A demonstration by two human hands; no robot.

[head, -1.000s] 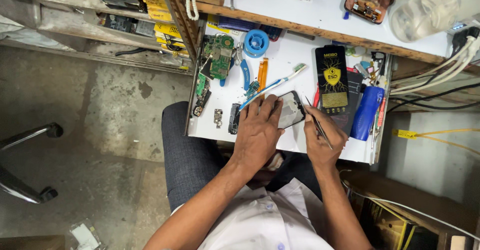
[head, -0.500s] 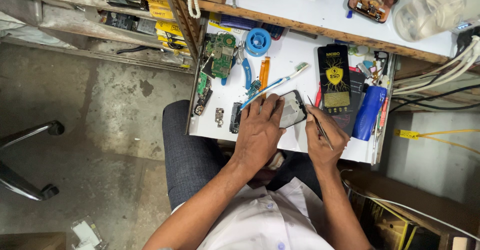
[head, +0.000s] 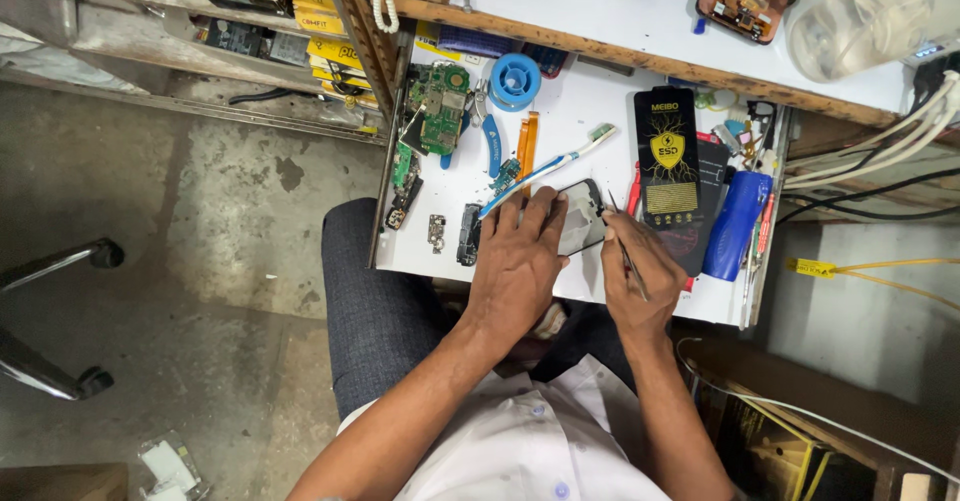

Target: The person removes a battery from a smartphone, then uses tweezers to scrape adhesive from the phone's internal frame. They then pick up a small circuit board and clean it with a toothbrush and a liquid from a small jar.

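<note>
My left hand [head: 517,256] lies flat on a dark phone frame [head: 583,223] and presses it against the white work tray [head: 560,136]. My right hand [head: 632,276] grips thin metal tweezers [head: 622,246], whose tip touches the phone frame's right edge. A white and blue toothbrush [head: 550,169] lies just beyond my left fingers. Most of the phone frame is hidden under my left hand.
On the tray lie a green circuit board [head: 439,106], blue pliers [head: 489,131], a blue tape roll [head: 515,78], an orange flex strip [head: 526,141], a black flat pack [head: 668,171] and a blue cylinder [head: 736,224]. Cables [head: 870,176] run right. Bare concrete floor [head: 180,221] is at left.
Both hands stay on the phone frame; the tweezers' tip has shifted only slightly along its right edge.
</note>
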